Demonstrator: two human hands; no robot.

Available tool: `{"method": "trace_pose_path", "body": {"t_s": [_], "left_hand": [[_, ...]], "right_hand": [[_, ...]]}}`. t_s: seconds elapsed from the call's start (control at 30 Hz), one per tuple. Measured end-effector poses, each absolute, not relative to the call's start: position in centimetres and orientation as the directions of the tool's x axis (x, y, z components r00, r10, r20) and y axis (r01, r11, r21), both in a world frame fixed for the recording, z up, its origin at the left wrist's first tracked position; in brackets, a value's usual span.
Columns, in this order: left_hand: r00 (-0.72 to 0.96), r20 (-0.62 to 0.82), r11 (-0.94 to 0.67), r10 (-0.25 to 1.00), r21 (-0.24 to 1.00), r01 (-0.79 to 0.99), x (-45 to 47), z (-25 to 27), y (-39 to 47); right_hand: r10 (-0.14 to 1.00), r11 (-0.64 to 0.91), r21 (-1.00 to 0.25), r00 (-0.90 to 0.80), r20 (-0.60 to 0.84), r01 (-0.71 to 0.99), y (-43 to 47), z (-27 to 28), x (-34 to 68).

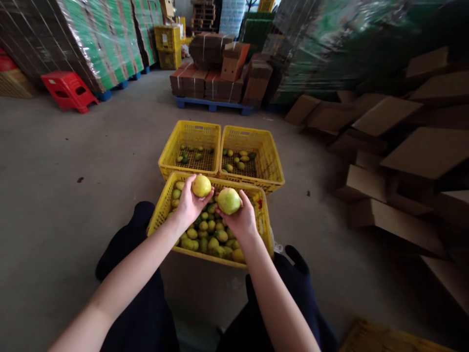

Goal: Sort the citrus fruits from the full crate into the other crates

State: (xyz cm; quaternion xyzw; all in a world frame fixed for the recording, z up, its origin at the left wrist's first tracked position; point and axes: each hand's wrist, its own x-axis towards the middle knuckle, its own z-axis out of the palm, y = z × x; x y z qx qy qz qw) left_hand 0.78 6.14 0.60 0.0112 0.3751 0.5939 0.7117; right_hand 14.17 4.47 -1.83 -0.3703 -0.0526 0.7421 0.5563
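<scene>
My left hand [190,200] is closed around a yellow lemon [201,186]. In my right hand [242,217] rests a larger, greener lemon [229,201], with the fingers curled about it. Both are held side by side above a yellow plastic crate [216,258] between my knees. Many green and yellow lemons [211,226] fill that crate, partly hidden by my hands and forearms. Directly beyond it stand two more yellow crates, a left one [189,128] and a right one [252,134], each with several lemons on its slatted bottom.
Open cardboard boxes [395,117] lie heaped at the right. Farther back, bundled flat cartons [188,80] sit on a blue pallet [212,105]. A red stool [69,90] is at the far left, beside wrapped green stacks [98,39]. Grey floor [91,146] surrounds the crates.
</scene>
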Motion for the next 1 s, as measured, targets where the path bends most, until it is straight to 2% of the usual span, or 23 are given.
{"method": "trace_pose_path", "body": {"t_s": [0.17, 0.33, 0.5, 0.63, 0.8, 1.0], "left_hand": [[0.115, -0.389, 0.308, 0.914, 0.482, -0.82, 1.0, 0.5, 5.8], [0.187, -0.414, 0.389, 0.891, 0.486, -0.783, 0.9, 0.5, 6.3], [0.232, -0.478, 0.492, 0.847, 0.54, -0.683, 1.0, -0.4, 6.5], [0.264, -0.492, 0.538, 0.829, 0.578, -0.614, 1.2, -1.2, 6.5], [0.218, -0.51, 0.533, 0.832, 0.627, -0.568, 1.3, -1.0, 6.4], [0.174, -0.537, 0.55, 0.826, 0.697, -0.46, 1.1, -0.7, 6.3]], "right_hand": [[0.892, -0.4, -0.433, -0.235, -0.387, -0.808, 4.2, -1.1, 14.5], [0.872, -0.389, -0.41, -0.187, -0.452, -0.825, 4.3, -0.7, 14.6], [0.802, -0.528, -0.418, -0.274, -0.53, -0.739, 4.7, -1.7, 15.0], [0.785, -0.549, -0.429, -0.266, -0.56, -0.717, 4.9, -2.4, 15.2], [0.793, -0.521, -0.485, -0.188, -0.58, -0.703, 4.9, -2.0, 15.1], [0.79, -0.517, -0.494, -0.166, -0.591, -0.699, 4.9, -1.8, 15.0]]}}
